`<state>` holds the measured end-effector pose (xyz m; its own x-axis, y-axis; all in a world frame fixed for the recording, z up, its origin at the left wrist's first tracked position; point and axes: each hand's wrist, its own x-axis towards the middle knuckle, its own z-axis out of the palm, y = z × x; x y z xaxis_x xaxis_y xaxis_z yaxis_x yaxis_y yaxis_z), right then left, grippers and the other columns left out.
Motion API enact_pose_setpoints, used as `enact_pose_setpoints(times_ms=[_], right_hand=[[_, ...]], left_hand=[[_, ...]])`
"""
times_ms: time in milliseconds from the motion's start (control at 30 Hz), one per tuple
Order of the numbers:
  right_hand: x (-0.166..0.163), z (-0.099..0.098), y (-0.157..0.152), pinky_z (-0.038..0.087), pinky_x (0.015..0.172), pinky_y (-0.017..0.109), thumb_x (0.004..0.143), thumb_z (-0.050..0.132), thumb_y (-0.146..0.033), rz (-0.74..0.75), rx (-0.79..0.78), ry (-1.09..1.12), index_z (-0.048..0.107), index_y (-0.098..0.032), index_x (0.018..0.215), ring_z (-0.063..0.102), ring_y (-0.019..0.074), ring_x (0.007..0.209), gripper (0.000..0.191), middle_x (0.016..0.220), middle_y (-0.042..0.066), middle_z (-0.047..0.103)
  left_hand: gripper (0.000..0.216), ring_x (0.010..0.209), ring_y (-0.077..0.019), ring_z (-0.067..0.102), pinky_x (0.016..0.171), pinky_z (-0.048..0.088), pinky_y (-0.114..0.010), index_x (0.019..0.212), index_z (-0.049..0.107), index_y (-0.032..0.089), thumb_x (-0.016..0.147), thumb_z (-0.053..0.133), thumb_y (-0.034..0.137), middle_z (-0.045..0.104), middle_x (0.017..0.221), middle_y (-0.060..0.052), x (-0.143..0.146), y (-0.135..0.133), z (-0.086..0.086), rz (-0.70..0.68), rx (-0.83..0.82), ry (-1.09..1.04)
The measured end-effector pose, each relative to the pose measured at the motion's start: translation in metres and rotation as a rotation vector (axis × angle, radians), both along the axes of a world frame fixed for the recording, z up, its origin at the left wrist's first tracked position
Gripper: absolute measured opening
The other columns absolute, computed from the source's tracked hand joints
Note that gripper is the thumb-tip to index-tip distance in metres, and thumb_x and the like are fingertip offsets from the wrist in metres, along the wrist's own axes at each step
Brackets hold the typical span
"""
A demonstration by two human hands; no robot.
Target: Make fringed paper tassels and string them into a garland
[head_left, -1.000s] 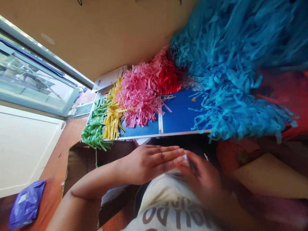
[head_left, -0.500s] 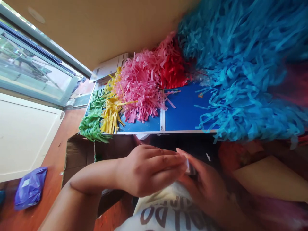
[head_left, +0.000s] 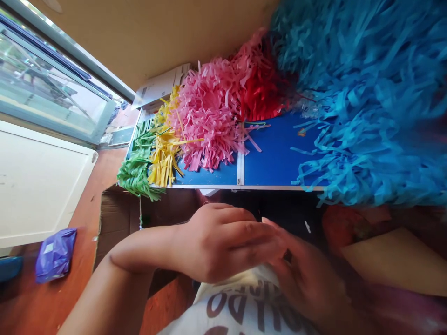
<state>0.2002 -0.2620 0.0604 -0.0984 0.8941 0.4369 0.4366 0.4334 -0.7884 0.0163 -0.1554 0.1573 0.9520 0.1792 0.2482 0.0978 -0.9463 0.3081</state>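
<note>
My left hand (head_left: 226,244) reaches across in front of my body, its fingers pressed together and bent over the fingertips of my right hand (head_left: 303,263). My right hand is curled, thumb and fingers closing round whatever lies between the two hands. That thing is hidden now behind my fingers, so I cannot make it out. Both hands are held in the air, between my printed shirt (head_left: 244,302) and the front edge of the blue table (head_left: 272,156). They are apart from the fringed paper on the table.
On the table lie green fringe (head_left: 136,170), yellow fringe (head_left: 163,158), pink fringe (head_left: 209,121), red fringe (head_left: 260,97) and a large blue heap (head_left: 363,135) overhanging the edge. A cardboard box (head_left: 113,218) stands below. A purple plastic package (head_left: 56,256) rests on the floor.
A small whitish and grey thing that showed between my hands is now covered by my fingers. My left fingers have slid further over my right hand. The view has shifted slightly.
</note>
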Motion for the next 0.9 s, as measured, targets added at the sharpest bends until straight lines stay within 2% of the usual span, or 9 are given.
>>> enact_pose_setpoints(times_ms=[267,567,767,900], right_hand=[[-0.0031,0.0014,-0.0013,0.060,0.089,0.023,0.094,0.056,-0.018,-0.007,-0.005,0.006,0.051,-0.014,0.139,0.072,0.0189,0.102,0.045,0.118,0.013,0.072],[-0.0024,0.0003,-0.0007,0.062,0.086,0.027,0.093,0.055,-0.021,-0.031,-0.070,0.034,0.055,-0.019,0.137,0.073,0.0213,0.101,0.044,0.118,0.009,0.072],[-0.0009,0.0009,-0.0033,0.063,0.085,0.031,0.093,0.053,-0.023,-0.036,-0.139,0.023,0.055,-0.021,0.137,0.073,0.0229,0.099,0.044,0.117,0.008,0.073],[-0.0003,0.0022,-0.0017,0.062,0.086,0.027,0.094,0.053,-0.021,-0.019,-0.100,0.022,0.055,-0.017,0.135,0.073,0.0211,0.100,0.042,0.116,0.011,0.073]], left_hand=[[0.025,0.086,-0.0149,0.070,0.078,0.060,-0.026,0.115,0.069,0.019,0.098,0.053,0.024,0.075,0.107,-0.008,-0.0031,0.0011,-0.0069,0.020,-0.049,-0.036],[0.018,0.083,-0.0172,0.071,0.078,0.061,-0.030,0.106,0.070,0.013,0.091,0.063,0.019,0.077,0.101,-0.009,-0.0017,0.0017,-0.0047,0.042,-0.080,-0.097],[0.017,0.087,-0.0192,0.072,0.080,0.059,-0.034,0.105,0.070,0.012,0.090,0.063,0.016,0.078,0.102,-0.009,-0.0049,0.0021,-0.0073,0.017,-0.129,-0.098],[0.017,0.087,-0.0191,0.071,0.077,0.058,-0.034,0.104,0.070,0.011,0.091,0.060,0.015,0.078,0.104,-0.009,-0.0055,0.0031,-0.0069,0.000,-0.143,-0.097]])
